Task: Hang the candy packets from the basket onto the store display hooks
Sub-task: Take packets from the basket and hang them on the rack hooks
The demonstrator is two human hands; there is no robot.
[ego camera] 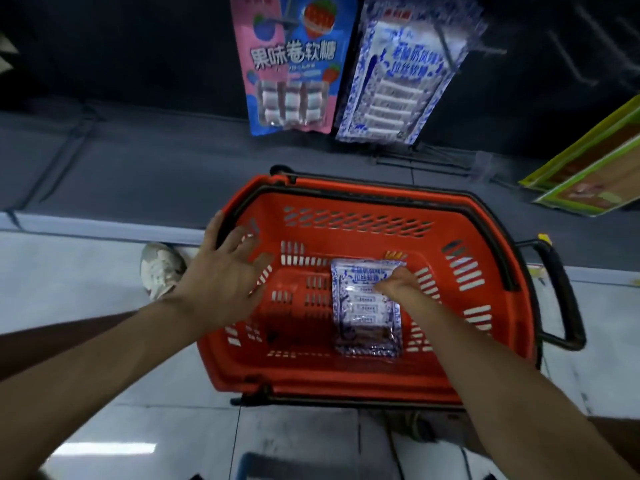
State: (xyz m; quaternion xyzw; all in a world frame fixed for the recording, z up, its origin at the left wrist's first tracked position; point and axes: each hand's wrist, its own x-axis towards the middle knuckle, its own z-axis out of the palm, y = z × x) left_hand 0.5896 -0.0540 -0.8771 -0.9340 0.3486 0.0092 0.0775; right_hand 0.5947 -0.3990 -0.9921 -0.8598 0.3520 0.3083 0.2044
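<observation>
A red plastic basket (346, 377) with black handles stands on the floor below the display. One blue-and-white candy packet (360, 317) lies flat inside it. My right hand (398, 282) reaches into the basket and its fingers curl onto the packet's upper right part. My left hand (221, 278) hovers over the basket's left rim with fingers spread, holding nothing. Above, a pink-and-blue candy packet (292, 64) and a blue-and-white packet (401, 74) hang side by side from display hooks.
A dark shelf base (138, 168) runs behind the basket. Green-edged packets (588, 168) hang at the right. My shoe (159, 268) stands left of the basket on the pale tiled floor (86, 271).
</observation>
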